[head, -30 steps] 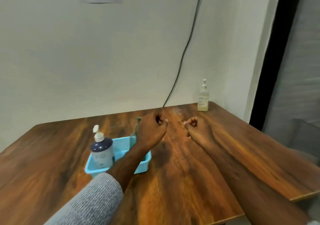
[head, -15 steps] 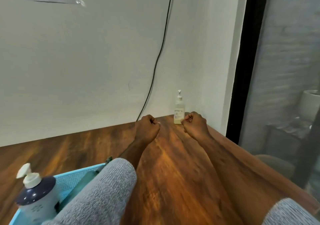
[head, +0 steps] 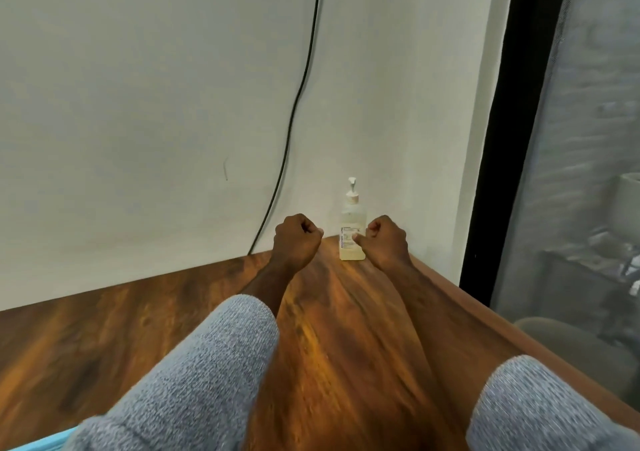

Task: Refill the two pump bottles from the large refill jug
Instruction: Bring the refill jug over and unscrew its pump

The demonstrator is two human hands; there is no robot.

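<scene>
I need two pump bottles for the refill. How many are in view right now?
1. The clear pump bottle stands upright at the table's far corner by the wall, between the two fists. Any others lie outside the frame.

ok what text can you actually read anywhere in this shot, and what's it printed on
Pump bottle at the far table corner: a white label with a vertical line of dark lettering down its left edge, too blurred to read with confidence.
Same label: rows of fine print beside it, too small to read.
Wall, cable, table and sleeves: no text visible.
</scene>
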